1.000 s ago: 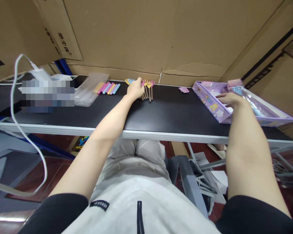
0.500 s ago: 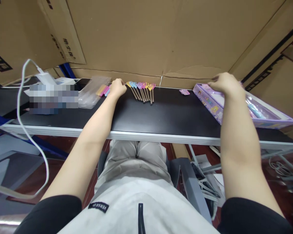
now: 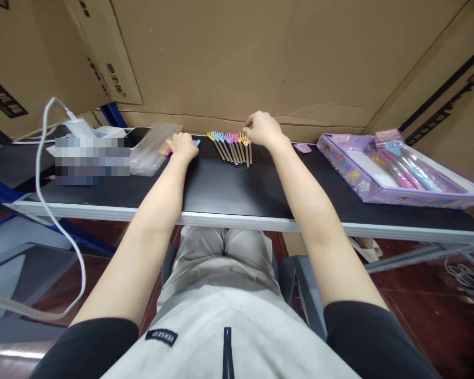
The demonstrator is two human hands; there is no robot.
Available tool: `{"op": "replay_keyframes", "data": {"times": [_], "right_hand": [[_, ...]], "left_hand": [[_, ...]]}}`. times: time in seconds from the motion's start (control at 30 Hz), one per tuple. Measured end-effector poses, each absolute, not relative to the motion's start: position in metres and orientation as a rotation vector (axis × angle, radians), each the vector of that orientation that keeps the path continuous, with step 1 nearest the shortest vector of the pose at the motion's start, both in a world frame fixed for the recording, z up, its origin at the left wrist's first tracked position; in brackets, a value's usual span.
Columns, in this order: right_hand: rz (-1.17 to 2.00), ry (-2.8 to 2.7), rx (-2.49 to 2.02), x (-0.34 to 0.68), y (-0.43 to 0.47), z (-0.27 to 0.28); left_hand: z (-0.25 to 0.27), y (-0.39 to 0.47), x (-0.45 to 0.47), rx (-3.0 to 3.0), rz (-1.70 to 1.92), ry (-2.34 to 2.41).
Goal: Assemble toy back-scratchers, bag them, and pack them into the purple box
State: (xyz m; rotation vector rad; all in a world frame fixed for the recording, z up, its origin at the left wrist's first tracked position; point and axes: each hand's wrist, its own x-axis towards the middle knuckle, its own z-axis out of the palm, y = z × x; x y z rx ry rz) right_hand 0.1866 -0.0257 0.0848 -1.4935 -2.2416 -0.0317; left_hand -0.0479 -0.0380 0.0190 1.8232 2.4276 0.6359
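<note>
Left hand [image 3: 184, 147] over pastel sticks [image 3: 197, 142], right hand [image 3: 263, 128] beside claw-topped rods [image 3: 237, 150].
Rods lie at twelve o'clock, sticks near eleven; right fingers curl, left ones bend over the sticks; whether either hand grips anything, I cannot tell.

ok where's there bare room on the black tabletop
Bare tabletop shows between the left forearm and right forearm, in front of the back scratchers, and between the right forearm and the purple box. Crowded: the left hand partly covers pastel sticks beside a plastic bag.
</note>
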Motion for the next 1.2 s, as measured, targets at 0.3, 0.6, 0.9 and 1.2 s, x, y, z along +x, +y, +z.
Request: {"op": "replay_keyframes", "data": {"times": [0.3, 0.6, 0.9, 1.2], "right_hand": [[0.015, -2.457, -1.567, 0.151, -0.039, 0.046], [-0.145, -2.552, -1.577, 0.134, -0.040, 0.033], [-0.011, -2.406, -1.766, 0.104, -0.025, 0.030], [0.369, -2.139, -1.752, 0.102, -0.011, 0.030]], "left_hand": [[0.010, -0.042, -0.042, 1.922, 0.625, 2.431], [0.006, -0.039, -0.042, 1.958, 0.629, 2.423], [0.005, -0.036, -0.042, 1.926, 0.565, 2.409], [0.012, -0.037, -0.041, 1.861, 0.768, 2.343]]}}
